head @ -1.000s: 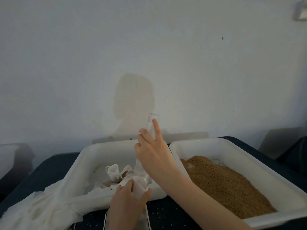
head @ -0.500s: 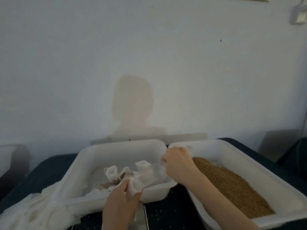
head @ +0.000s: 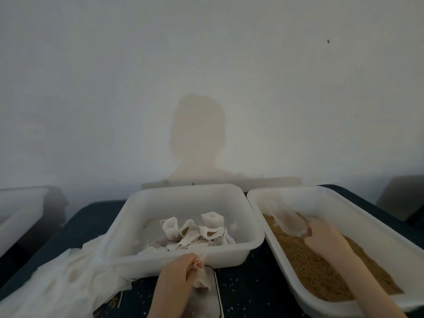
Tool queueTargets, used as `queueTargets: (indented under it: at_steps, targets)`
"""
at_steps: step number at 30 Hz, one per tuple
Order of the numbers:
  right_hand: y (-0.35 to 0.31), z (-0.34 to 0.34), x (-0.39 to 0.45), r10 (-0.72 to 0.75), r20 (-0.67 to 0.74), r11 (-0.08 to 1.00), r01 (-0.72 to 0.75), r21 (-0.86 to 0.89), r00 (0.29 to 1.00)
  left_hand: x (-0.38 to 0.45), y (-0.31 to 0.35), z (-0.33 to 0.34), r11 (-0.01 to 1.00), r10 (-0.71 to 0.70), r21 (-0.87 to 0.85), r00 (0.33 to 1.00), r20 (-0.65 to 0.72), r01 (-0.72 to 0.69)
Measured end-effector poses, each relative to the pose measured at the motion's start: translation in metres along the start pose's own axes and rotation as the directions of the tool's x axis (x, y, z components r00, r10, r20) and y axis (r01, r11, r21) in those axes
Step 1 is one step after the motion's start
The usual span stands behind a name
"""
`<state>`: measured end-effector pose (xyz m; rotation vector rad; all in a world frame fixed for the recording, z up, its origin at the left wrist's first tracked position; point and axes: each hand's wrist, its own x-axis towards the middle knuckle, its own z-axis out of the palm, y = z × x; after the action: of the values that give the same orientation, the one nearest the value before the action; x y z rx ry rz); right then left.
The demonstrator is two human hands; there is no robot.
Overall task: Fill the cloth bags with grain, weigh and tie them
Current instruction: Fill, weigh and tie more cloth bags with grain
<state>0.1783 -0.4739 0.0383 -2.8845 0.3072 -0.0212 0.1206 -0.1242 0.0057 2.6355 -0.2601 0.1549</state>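
My left hand (head: 181,270) pinches a small white cloth bag (head: 202,280) just above a flat scale (head: 210,297) at the bottom centre. My right hand (head: 325,237) grips a clear plastic scoop (head: 288,220) by its handle over the brown grain (head: 309,262) in the right white tray (head: 263,200). The scoop points away from me and looks blurred. The middle white tray (head: 250,246) holds several filled and tied cloth bags (head: 195,230).
A heap of loose white cloth (head: 62,278) spills over the middle tray's left front corner onto the dark table (head: 247,283). Stray grains dot the table. Another white tray (head: 20,216) stands at the far left. A plain wall rises right behind the trays.
My right hand has moved right, from above the middle tray into the grain tray, with the scoop. My left hand with the bag has dropped a little toward the scale.
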Motion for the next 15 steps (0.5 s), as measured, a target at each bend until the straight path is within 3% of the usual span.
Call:
queueTargets:
  at_steps: [3,8,12,15]
  targets:
    - [0.006,0.007,0.0,0.057,0.157,0.991,-0.037,-0.129,0.986,0.003,-0.011,0.008,0.998,-0.063,0.011,0.998,0.016,0.063]
    - [-0.001,0.009,-0.009,0.07,0.368,0.94,0.062,-0.336,0.927,0.001,-0.039,0.022,0.995,-0.094,-0.005,0.923,0.372,0.103]
    - [-0.011,0.005,-0.015,0.057,0.372,0.934,0.082,-0.348,0.926,-0.001,-0.036,0.016,0.996,-0.003,0.086,0.997,0.083,-0.004]
    - [-0.027,-0.005,-0.026,-0.035,0.104,0.945,0.067,-0.32,0.994,-0.011,-0.042,0.013,0.997,0.05,-0.056,0.999,0.01,-0.05]
